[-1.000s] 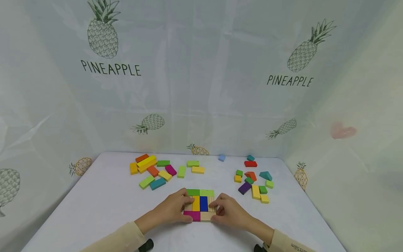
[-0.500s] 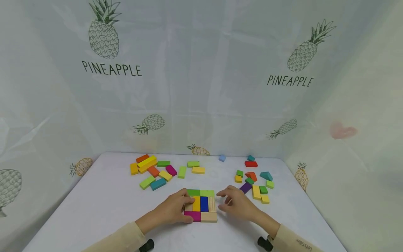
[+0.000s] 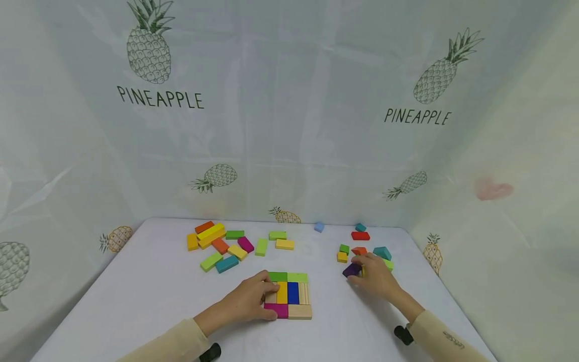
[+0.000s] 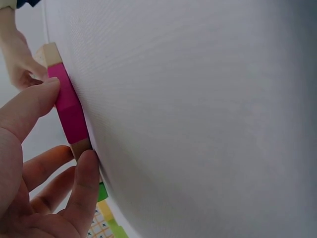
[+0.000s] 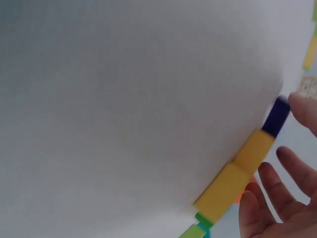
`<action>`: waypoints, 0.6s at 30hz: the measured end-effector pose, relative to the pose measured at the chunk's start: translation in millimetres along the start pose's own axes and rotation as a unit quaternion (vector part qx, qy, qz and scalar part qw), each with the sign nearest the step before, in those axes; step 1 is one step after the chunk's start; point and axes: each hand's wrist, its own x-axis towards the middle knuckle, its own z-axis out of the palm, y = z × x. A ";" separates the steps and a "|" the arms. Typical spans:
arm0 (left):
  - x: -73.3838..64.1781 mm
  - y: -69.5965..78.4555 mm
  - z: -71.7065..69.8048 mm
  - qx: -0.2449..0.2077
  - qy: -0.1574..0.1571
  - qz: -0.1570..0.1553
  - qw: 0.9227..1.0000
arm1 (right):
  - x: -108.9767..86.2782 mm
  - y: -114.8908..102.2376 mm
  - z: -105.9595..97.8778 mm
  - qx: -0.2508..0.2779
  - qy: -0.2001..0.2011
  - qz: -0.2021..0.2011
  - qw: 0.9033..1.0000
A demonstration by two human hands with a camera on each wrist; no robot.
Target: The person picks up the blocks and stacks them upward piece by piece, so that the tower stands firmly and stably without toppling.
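Note:
Several wooden blocks lie flat together as a square: green and lime at the back, a plain block, a yellow block (image 3: 282,292), a blue block (image 3: 293,293) and a striped block across the middle, a magenta block (image 3: 282,311) and a plain block (image 3: 299,312) in front. My left hand (image 3: 248,297) holds its left side, thumb on the magenta block and fingertips along the side. At the right my right hand (image 3: 375,276) spans a dark purple block (image 3: 351,270), thumb at its near end and fingers spread beyond it. Yellow blocks (image 5: 223,191) stand beside that hand, which partly hides them in the head view.
Loose coloured blocks, including a teal block (image 3: 227,264) and a magenta one (image 3: 246,244), lie at the back left. A red block (image 3: 360,236), a teal block (image 3: 382,252) and others are scattered at the back right. A pineapple-print cloth encloses the table's back and sides.
My right hand has left the square's right side and moved right and away from me to the purple block. My left hand and the square have stayed in place.

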 end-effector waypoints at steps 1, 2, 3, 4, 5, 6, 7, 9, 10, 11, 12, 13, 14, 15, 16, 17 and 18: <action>-0.1 0.0 0.1 0.000 0.000 0.000 1.000 | 0.6 3.1 0.6 -0.003 0.000 0.001 1.000; -0.4 0.3 -0.1 0.000 0.000 0.001 1.000 | 1.1 5.7 1.3 -0.004 0.000 0.002 1.000; -0.5 0.4 0.0 -0.001 0.000 0.001 1.000 | 1.3 7.8 1.8 -0.004 0.000 0.001 1.000; -0.6 0.8 -0.2 -0.001 0.000 0.000 1.000 | 1.5 8.9 1.9 -0.005 0.001 0.001 1.000; -0.6 1.1 -0.3 -0.002 0.000 0.000 1.000 | 1.8 9.5 1.8 -0.007 0.002 -0.001 1.000; -0.6 1.5 -0.3 -0.002 -0.001 0.000 1.000 | 1.9 9.9 1.7 -0.010 0.004 -0.004 1.000; -0.7 2.0 -0.4 -0.003 -0.001 0.001 1.000 | 2.2 10.1 1.5 -0.013 0.004 -0.005 1.000; -0.9 3.0 -0.7 -0.003 -0.001 0.001 1.000 | 2.5 9.6 1.1 -0.021 0.001 -0.009 1.000; -1.0 3.5 -0.9 -0.003 -0.002 0.002 1.000 | 2.9 9.1 0.9 -0.025 0.000 -0.011 1.000; -1.0 3.8 -1.1 -0.003 -0.002 0.002 1.000 | 3.2 8.4 0.4 -0.029 -0.002 -0.013 0.999; -1.2 4.1 -1.3 -0.003 -0.002 0.002 1.000 | 3.4 7.8 0.0 -0.032 -0.003 -0.016 0.999; -1.4 4.2 -1.5 -0.003 -0.002 0.003 1.000 | 3.7 7.0 -0.4 -0.031 -0.006 -0.018 0.999; -1.6 4.2 -1.4 -0.003 -0.002 0.002 1.000 | 4.0 6.1 -0.9 -0.031 -0.008 -0.024 0.999; -1.7 4.1 -1.4 -0.003 -0.001 0.002 1.000 | 4.1 5.0 -1.4 -0.030 -0.011 -0.026 0.999; -1.8 4.1 -1.4 -0.003 -0.001 0.003 1.000 | 4.2 4.0 -2.1 -0.028 -0.013 -0.030 0.999; -1.8 3.9 -1.3 -0.002 -0.001 0.003 1.000 | 4.3 3.0 -2.7 -0.026 -0.017 -0.034 0.999; -1.8 3.8 -1.2 -0.001 -0.001 0.003 1.000 | 4.4 2.4 -3.1 -0.022 -0.020 -0.037 0.999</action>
